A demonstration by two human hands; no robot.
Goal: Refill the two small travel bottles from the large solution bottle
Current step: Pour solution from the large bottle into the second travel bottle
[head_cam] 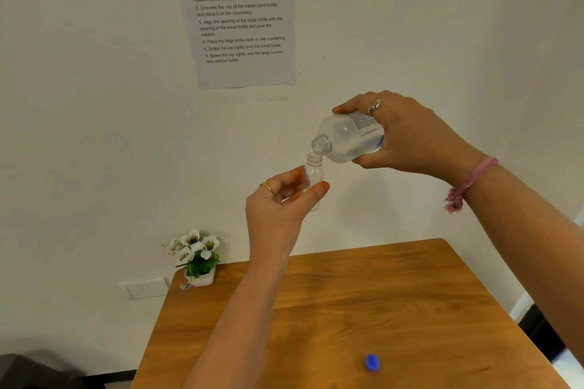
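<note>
Solution bottle (pixel 349 136), gripped by right fingers (pixel 363 164), tilts over left-pinched travel bottle (pixel 314 172); blue cap (pixel 372 362) on table (pixel 347 309).

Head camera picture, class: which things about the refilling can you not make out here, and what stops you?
- Second travel bottle: none in the head view; possibly beyond the frame.
- Small bottle: its level; clear plastic, left hand covers part.
- Any stream from the large bottle, held by the right hand: too faint.
- Wall sheet: top cut off.
</note>
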